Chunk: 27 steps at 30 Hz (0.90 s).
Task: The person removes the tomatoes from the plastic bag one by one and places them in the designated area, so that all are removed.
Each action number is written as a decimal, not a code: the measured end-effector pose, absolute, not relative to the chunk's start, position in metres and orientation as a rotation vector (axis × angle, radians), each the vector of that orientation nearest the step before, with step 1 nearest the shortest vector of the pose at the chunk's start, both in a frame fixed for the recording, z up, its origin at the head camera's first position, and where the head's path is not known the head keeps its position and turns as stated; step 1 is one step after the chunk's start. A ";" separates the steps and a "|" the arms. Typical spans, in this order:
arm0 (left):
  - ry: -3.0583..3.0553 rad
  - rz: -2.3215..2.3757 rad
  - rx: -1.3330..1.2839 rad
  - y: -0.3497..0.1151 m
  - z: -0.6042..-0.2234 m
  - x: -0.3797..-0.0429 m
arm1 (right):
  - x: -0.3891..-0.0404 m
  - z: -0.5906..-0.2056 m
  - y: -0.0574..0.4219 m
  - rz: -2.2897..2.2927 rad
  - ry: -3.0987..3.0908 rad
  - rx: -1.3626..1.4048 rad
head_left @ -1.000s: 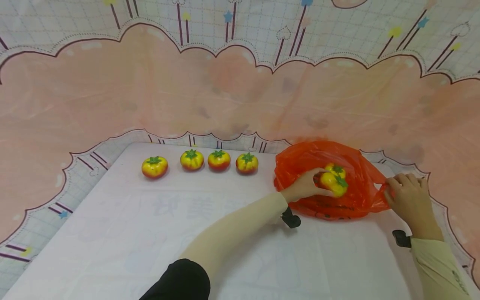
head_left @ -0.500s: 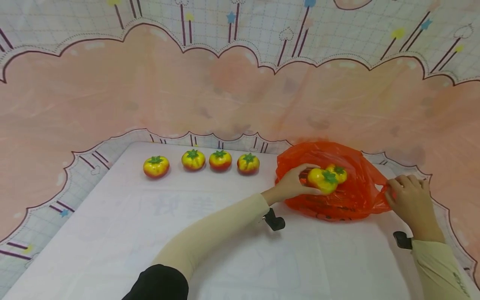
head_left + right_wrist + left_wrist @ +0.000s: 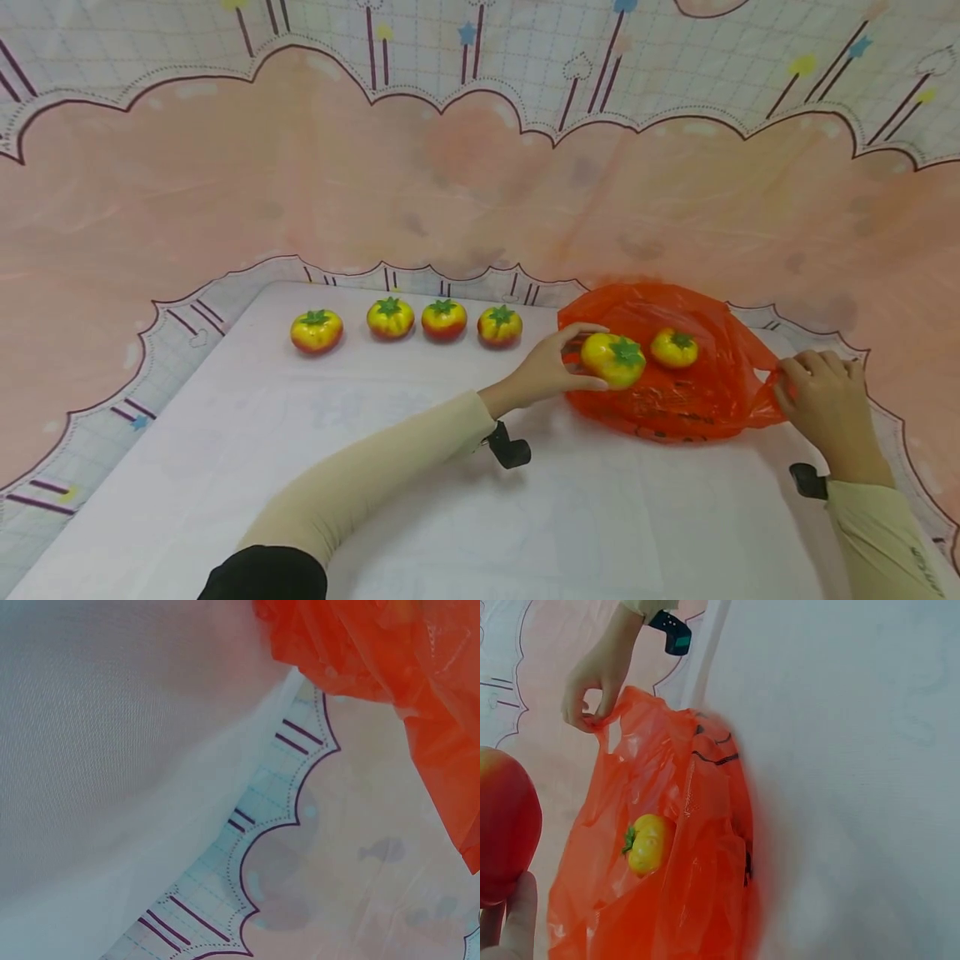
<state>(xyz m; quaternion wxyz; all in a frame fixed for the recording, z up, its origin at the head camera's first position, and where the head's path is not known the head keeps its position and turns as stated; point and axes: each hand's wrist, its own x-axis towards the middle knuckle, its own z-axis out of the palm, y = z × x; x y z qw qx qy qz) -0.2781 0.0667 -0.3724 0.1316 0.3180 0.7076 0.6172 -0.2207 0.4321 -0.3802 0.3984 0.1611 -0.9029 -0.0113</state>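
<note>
My left hand (image 3: 542, 371) grips a yellow-and-red tomato (image 3: 611, 360) with a green leafy top, its thumb below and fingers behind. This tomato is in front of the left part of a thin red plastic bag (image 3: 697, 400). In the left wrist view its red underside (image 3: 506, 825) shows close up beside my fingers (image 3: 521, 919). Another tomato (image 3: 673, 348) lies in the bag, seen also in the left wrist view as a yellow fruit (image 3: 649, 844). My right hand (image 3: 828, 408) pinches the bag's handle at the right; the right wrist view shows only red plastic (image 3: 375, 652).
Several similar tomatoes stand in a row along the back of the white table (image 3: 360, 417), the leftmost tomato (image 3: 317, 332) set a little apart and the rightmost tomato (image 3: 499, 327) nearest the bag. A patterned pink cloth (image 3: 375, 183) hangs behind the table.
My left hand has moved left with its tomato, from over the middle of the bag to its left side, uncovering the other tomato. My right hand keeps its hold on the handle.
</note>
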 end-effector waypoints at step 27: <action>2.191 1.835 0.726 -0.035 -0.383 -0.269 | -0.219 -0.379 0.429 -0.018 -2.316 0.393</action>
